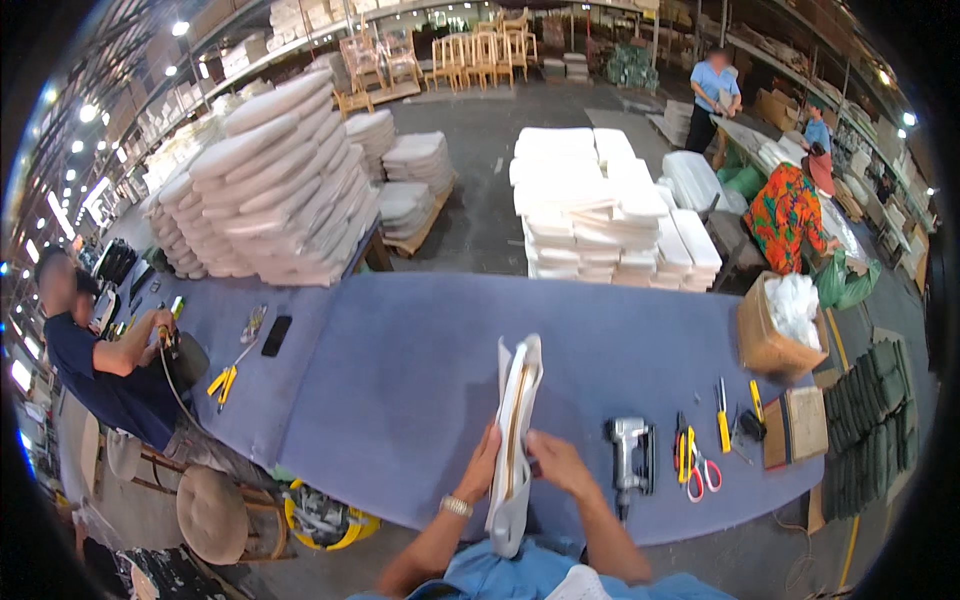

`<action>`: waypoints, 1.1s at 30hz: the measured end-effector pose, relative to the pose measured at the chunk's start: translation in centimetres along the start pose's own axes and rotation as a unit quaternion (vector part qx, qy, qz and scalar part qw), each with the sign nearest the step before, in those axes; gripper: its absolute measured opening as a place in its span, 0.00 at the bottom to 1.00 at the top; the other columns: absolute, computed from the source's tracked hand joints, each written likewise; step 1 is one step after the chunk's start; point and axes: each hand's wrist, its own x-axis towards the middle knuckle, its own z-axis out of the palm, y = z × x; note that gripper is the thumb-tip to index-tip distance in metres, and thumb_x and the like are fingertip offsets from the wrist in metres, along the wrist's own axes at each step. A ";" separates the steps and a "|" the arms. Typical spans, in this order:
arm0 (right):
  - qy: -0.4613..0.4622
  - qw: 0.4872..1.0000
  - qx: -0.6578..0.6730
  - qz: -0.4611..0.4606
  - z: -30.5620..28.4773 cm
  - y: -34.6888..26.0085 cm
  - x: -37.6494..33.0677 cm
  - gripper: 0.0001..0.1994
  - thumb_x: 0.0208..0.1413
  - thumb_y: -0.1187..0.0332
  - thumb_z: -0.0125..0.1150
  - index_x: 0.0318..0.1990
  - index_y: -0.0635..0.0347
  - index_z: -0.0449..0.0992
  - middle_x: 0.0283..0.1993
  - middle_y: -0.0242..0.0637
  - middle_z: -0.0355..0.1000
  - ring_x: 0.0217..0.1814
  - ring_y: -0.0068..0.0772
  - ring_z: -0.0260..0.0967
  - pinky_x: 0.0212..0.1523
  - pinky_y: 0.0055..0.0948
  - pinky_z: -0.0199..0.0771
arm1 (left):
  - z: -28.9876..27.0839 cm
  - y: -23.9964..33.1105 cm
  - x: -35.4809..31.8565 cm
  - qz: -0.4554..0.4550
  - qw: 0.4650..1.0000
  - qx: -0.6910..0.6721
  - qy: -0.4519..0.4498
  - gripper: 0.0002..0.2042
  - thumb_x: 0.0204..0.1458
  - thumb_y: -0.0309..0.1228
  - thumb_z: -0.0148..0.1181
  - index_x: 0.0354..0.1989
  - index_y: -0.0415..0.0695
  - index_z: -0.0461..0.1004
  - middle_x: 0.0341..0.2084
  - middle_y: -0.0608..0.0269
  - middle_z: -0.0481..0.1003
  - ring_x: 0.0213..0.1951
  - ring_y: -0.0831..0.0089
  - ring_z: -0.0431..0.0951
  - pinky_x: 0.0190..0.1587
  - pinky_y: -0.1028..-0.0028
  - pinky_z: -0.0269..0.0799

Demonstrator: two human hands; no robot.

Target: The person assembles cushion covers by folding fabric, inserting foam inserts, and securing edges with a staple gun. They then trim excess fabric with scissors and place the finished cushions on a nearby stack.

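Observation:
In front of my body a white padded panel (514, 420) is tipped up on its edge, so I look along its narrow side. A thin brown board edge shows between its white layers, and loose white covering stands up at its far end. My left hand (482, 466), with a metal watch on the wrist, grips the panel's left face. On the other side my right hand (560, 464) has its fingers curled against the panel's right edge; the fingertips are partly hidden. Closest to the right hand on the table lies a grey pneumatic staple gun (630, 455).
On the blue-covered table (400, 350) lie red-handled scissors (703, 478), yellow-handled tools (722, 415), a black phone (277, 336) and yellow pliers (226, 385). A carton of white stuffing (780, 330) stands right. White pads (580, 200) are stacked beyond. A co-worker (120, 360) works at left.

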 end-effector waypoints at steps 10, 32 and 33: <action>0.086 0.962 -0.169 -0.195 -4.4 -5.0 8.1 0.40 0.53 0.60 0.65 0.71 0.70 0.58 0.55 0.58 0.76 0.53 0.59 0.78 0.55 0.45 0.76 | 1.4 1.5 1.1 0.105 0.974 0.199 0.024 0.40 0.63 0.49 0.59 0.75 0.37 0.52 0.69 0.43 0.64 0.69 0.54 0.66 0.69 0.62 0.60; 0.186 0.965 -0.127 -0.137 -6.0 -5.4 11.6 0.31 0.51 0.69 0.66 0.65 0.62 0.69 0.55 0.50 0.73 0.58 0.52 0.73 0.56 0.44 0.74 | 1.9 5.7 16.6 0.070 0.953 0.290 0.052 0.19 0.62 0.31 0.53 0.59 0.38 0.76 0.45 0.53 0.82 0.45 0.68 0.80 0.50 0.69 0.74; 0.185 0.967 -0.116 -0.131 -5.9 -5.7 11.7 0.29 0.51 0.69 0.66 0.63 0.62 0.71 0.54 0.49 0.74 0.57 0.51 0.73 0.55 0.44 0.74 | 1.9 6.5 16.0 0.082 0.950 0.297 0.046 0.19 0.61 0.32 0.53 0.59 0.39 0.76 0.46 0.50 0.82 0.46 0.63 0.81 0.52 0.67 0.74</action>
